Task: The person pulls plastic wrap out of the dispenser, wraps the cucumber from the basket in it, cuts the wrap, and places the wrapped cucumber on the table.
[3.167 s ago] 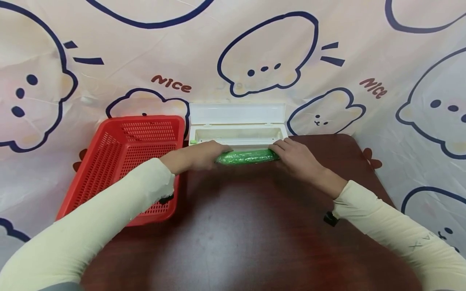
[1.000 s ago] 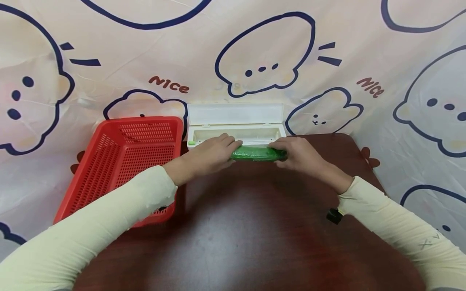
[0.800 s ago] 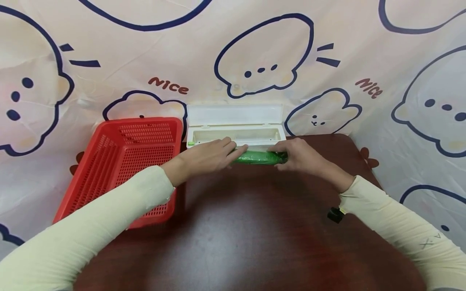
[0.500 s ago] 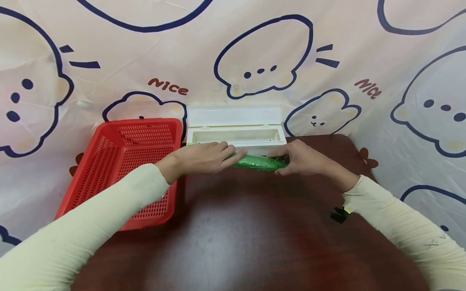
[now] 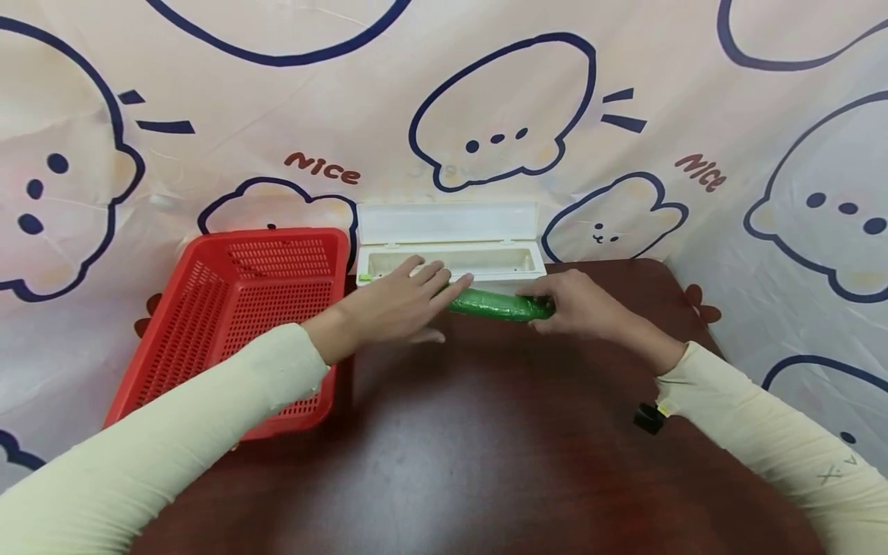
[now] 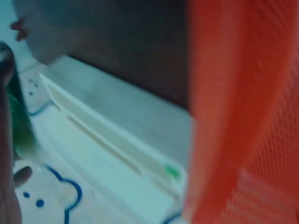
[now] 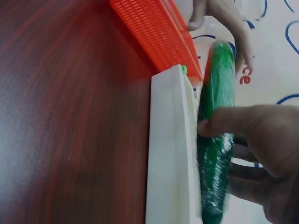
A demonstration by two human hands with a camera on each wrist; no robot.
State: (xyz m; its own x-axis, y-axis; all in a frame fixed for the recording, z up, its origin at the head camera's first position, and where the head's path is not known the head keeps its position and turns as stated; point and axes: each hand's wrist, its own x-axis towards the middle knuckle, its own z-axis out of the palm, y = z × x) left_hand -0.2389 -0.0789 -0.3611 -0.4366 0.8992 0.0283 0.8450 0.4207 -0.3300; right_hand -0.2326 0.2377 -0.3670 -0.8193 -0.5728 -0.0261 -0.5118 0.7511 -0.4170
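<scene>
A green cucumber [image 5: 501, 305], wrapped in shiny clear film, is held up in front of a long white box. My right hand [image 5: 583, 305] grips it near its right end in the head view. The right wrist view shows the thumb pressed on one side of the wrapped cucumber [image 7: 219, 93] and the fingers behind it. My left hand [image 5: 395, 306] has its fingers spread beside the cucumber's left end; whether a finger touches it is unclear. The white box [image 5: 451, 273] stands with its lid [image 5: 448, 223] raised, a green tab at its left corner.
A red perforated plastic basket [image 5: 277, 289] stands to the left, below my left forearm, close to the white box. The dark brown table [image 5: 444, 455] extends toward me. A patterned cloth [image 5: 333, 108] hangs behind and along the sides.
My left hand has loosened from the cucumber and spread its fingers, shifting left. My right hand keeps its grip, with the cucumber now a little lower and nearer me than one second ago.
</scene>
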